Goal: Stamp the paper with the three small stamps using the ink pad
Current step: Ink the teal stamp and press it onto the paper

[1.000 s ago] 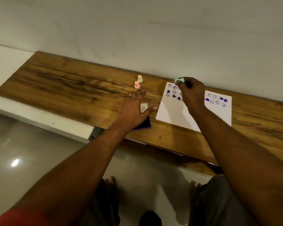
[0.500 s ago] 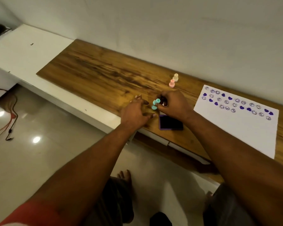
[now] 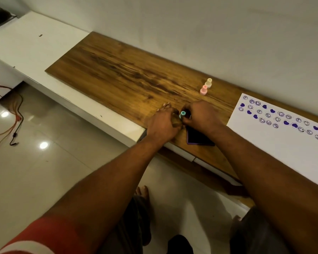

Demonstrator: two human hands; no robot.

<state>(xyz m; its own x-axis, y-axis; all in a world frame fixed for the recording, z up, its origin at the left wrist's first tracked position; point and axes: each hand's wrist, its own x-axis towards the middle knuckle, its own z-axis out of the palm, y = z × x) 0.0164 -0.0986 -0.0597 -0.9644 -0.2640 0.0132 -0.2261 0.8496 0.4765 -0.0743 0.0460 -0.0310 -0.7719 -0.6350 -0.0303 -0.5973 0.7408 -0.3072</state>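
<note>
Teal stamp (image 3: 182,113) sits pinched in fingertips of right hand (image 3: 200,116) just above far end of ink pad (image 3: 198,135); left hand (image 3: 162,123) touches it w/ fingers closed, exact grip not visible. Judged light, rigid plastic, small enough to slip: hold by narrow neck, base down. Paper (image 3: 275,149) lies right of pad; pink stamp (image 3: 203,89) & cream stamp (image 3: 208,83) stand beyond on board (image 3: 117,70).

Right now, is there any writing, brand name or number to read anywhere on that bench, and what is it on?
None: no words, brands or numbers can be read.
Paper: only purple stamped pictures, smiley faces and hearts, no letters.
Ink pad: no label shows.
Teal stamp, pink stamp, cream stamp: too small to show any marking.
</note>
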